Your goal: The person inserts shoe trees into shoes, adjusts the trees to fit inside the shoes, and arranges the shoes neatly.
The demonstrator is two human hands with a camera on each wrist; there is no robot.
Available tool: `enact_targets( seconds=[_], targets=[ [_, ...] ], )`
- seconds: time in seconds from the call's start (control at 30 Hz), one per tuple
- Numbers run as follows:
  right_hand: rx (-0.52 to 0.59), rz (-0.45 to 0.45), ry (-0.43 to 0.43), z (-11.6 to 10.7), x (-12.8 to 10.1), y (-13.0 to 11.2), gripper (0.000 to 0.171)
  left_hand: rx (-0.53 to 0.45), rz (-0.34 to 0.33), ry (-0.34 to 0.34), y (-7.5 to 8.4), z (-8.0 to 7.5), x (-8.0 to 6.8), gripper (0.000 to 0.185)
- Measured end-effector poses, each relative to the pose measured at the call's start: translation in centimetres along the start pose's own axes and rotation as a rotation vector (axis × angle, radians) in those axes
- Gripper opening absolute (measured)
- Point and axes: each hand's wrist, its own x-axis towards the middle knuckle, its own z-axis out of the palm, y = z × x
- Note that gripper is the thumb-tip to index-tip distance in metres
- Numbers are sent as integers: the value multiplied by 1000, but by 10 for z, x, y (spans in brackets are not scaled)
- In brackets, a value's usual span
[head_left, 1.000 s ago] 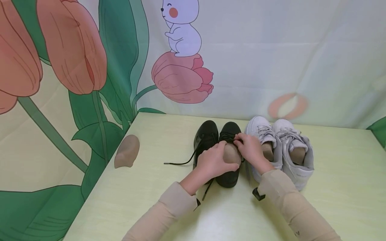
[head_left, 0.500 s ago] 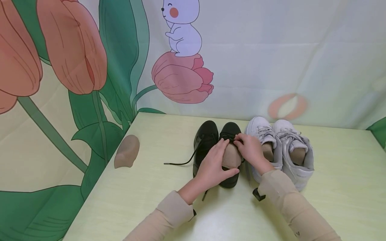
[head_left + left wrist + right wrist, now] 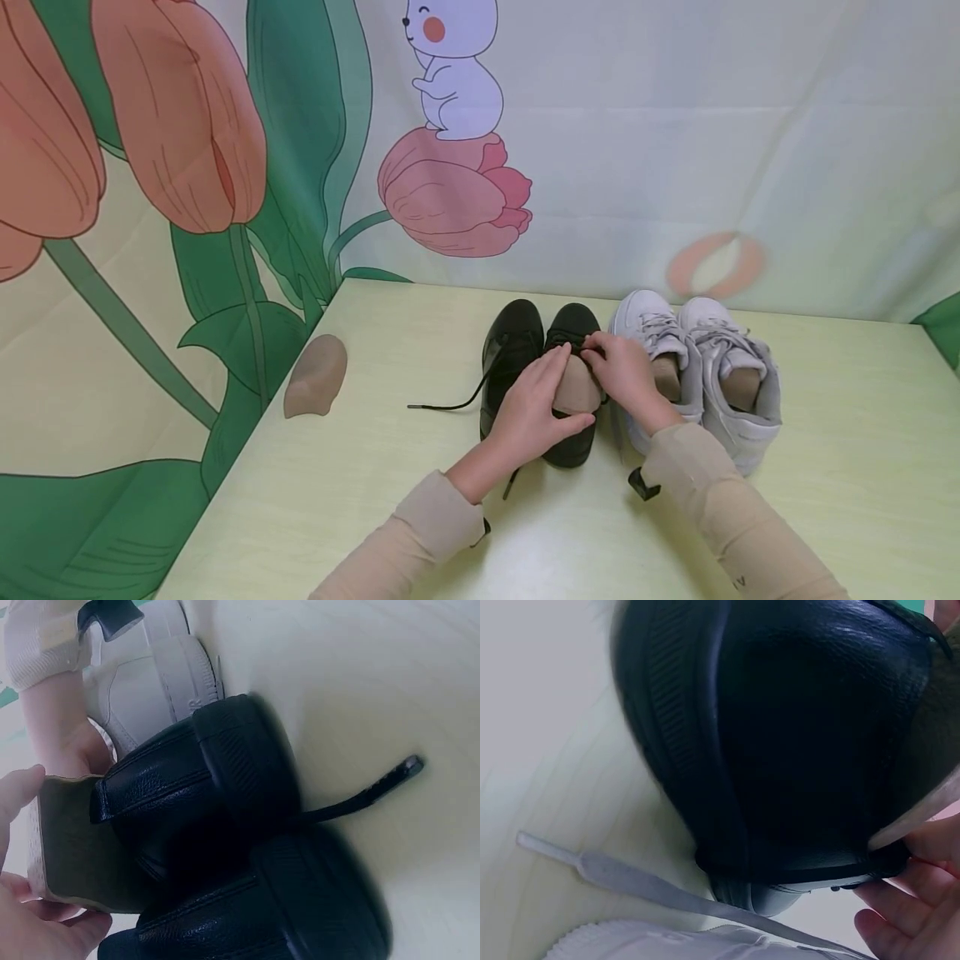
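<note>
Altogether: two black shoes (image 3: 540, 375), two white sneakers (image 3: 697, 375), three foot forms (image 3: 316, 377).

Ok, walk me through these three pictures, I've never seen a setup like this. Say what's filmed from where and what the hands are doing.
There is no machine here: a person works with two bare hands and wears three cameras. The wide picture comes from a camera on the head, looking down at a pale table. The two dark close-ups come from cameras on each wrist.

On the table stand a pair of black shoes and, beside them, a pair of white sneakers. A tan foot-shaped form lies apart at the table's left edge.

The left hand grips a tan insert sitting in the right-hand black shoe. The right hand pinches that shoe's lace at the tongue. The other black shoe's lace trails loose across the table.
</note>
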Motion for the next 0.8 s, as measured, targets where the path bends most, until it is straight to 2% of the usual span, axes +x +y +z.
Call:
enact_targets(
  seconds=[0.27, 0.57, 0.8],
  targets=[
    [-1, -8, 1, 0, 0, 1, 11, 41, 11, -5, -2, 0, 7, 84],
    [-3, -16, 9, 0, 0, 1, 10, 5, -27, -50, -5, 0, 10, 87],
    [-1, -17, 6, 0, 0, 1, 10, -75, -56, 16, -5, 4, 7, 85]
  ],
)
